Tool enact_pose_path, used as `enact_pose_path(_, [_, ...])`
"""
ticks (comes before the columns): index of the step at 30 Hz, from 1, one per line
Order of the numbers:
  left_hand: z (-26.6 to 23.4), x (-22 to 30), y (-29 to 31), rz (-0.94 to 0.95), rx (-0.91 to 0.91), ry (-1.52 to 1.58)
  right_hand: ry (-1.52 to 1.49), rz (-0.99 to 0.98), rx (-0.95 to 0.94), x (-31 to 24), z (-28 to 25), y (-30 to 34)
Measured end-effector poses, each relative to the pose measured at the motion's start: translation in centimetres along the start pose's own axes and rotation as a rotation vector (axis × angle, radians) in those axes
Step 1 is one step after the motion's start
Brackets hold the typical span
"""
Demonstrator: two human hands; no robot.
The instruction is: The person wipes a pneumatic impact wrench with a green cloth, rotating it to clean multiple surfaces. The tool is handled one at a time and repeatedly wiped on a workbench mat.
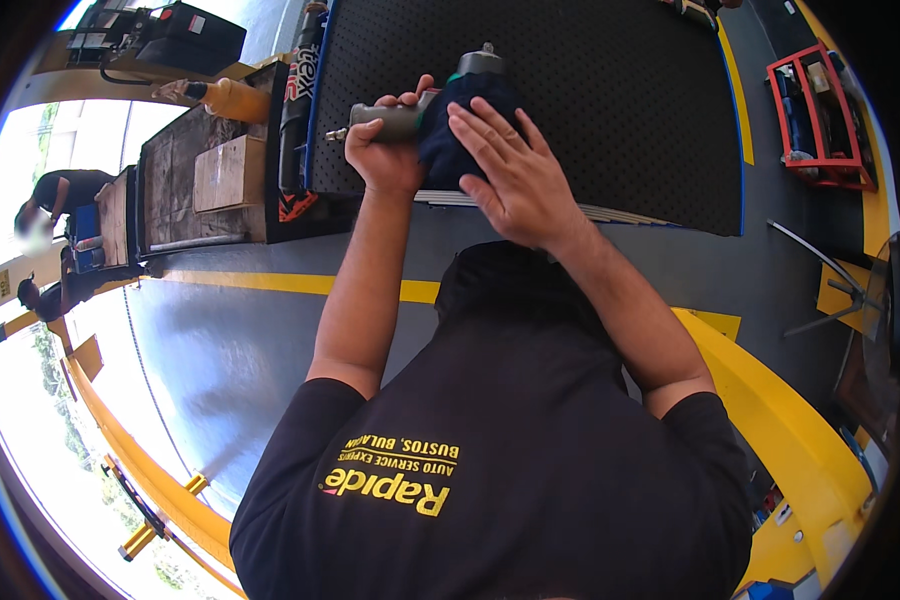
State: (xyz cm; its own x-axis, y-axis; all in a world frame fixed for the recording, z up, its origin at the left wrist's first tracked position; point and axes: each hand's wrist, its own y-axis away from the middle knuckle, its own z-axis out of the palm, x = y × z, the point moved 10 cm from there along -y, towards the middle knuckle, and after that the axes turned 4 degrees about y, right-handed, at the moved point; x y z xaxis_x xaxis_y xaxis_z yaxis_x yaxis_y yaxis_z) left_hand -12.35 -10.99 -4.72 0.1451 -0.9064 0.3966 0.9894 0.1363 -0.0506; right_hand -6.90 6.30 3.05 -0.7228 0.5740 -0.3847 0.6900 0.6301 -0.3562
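A black-topped bench (610,110) stretches across the far side, with a red rack (822,161) to its right. Over the bench's near edge is a grey air wrench (400,122), its middle covered by a dark cloth (443,140). The left hand (388,160) curls around the wrench's handle; the right hand (510,170) lies flat on the cloth, fingers straight.

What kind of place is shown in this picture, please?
Probably a vehicle repair workshop: the left hand holds what looks like an air wrench, a red rack is at the right, and a yellow line marks the grey floor.
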Motion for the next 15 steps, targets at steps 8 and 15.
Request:
enact_pose_path(8, [-0.2,-0.4,-0.7,-0.014,0.033,0.036,-0.082,0.141,0.082,7.7,1.4,-7.5])
enact_pose_path(15, [0.0,-0.1,-0.2,-0.003,0.026,-0.043,-0.152,-0.027,0.109,-1.5,-1.2,1.4])
